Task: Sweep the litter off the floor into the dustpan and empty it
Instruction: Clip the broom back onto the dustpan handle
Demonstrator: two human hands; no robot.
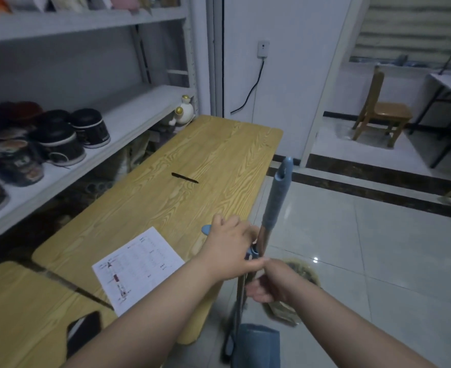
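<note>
I stand beside a table with two long tools held together. My left hand (pixel 229 249) is closed around a handle whose blue end (pixel 205 230) sticks out past my fingers. Just below, my right hand (pixel 268 284) grips a metal shaft. The broom handle (pixel 278 195), with a blue-grey grip, rises upright above both hands. On the floor straight below stands the blue dustpan (pixel 257 343), with dark broom bristles (pixel 227 341) at its left side. Brownish litter (pixel 305 272) lies on the tiles behind my right wrist, with a crumpled tan piece (pixel 282 313) nearer the dustpan.
A wooden table (pixel 192 166) runs along my left, carrying a printed sheet (pixel 139 266), a black pen (pixel 184 178) and a dark phone (pixel 83 333). Shelves with shoes (pixel 60 139) stand behind it. A wooden chair (pixel 381 112) stands beyond a dark floor strip (pixel 378 187). Glossy tiles (pixel 378 261) spread to the right.
</note>
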